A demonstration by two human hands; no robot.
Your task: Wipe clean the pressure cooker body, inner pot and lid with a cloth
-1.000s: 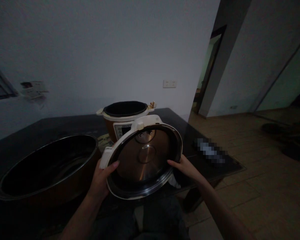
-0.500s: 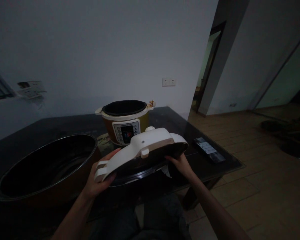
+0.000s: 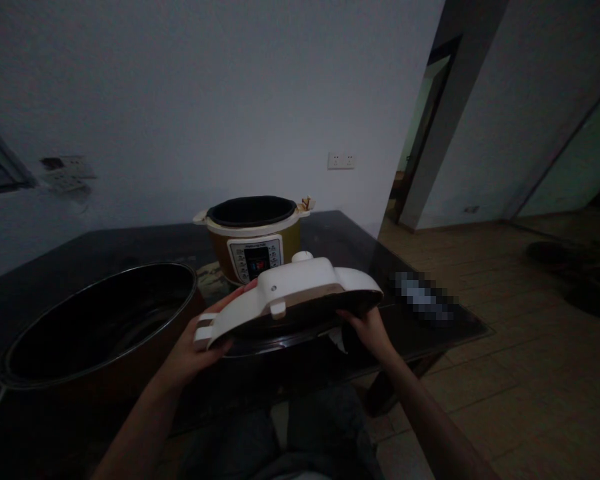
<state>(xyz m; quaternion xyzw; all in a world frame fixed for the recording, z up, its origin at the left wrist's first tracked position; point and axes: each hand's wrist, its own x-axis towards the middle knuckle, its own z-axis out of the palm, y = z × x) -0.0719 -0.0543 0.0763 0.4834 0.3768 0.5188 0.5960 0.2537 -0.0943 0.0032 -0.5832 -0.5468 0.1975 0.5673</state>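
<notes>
Both my hands hold a white pressure-cooker lid (image 3: pixel 290 290) with a metal rim, nearly level, its white top facing up, above the near edge of the dark table (image 3: pixel 105 247). My left hand (image 3: pixel 195 347) grips the lid's left handle end with fingers curled around it. My right hand (image 3: pixel 367 330) grips the lid's right rim from below. Behind the lid stands the open cooker base (image 3: pixel 253 233), orange-brown with a white control panel and a dark inner pot.
A large dark round pan (image 3: pixel 95 327) sits on the table to the left. A remote-like flat object (image 3: pixel 423 300) lies on the table's right corner. A wall with a socket (image 3: pixel 341 160) lies behind; tiled floor and a doorway are to the right.
The lid has been turned from showing its shiny underside towards me to lying nearly flat with its white top up. Both hands kept their grip.
</notes>
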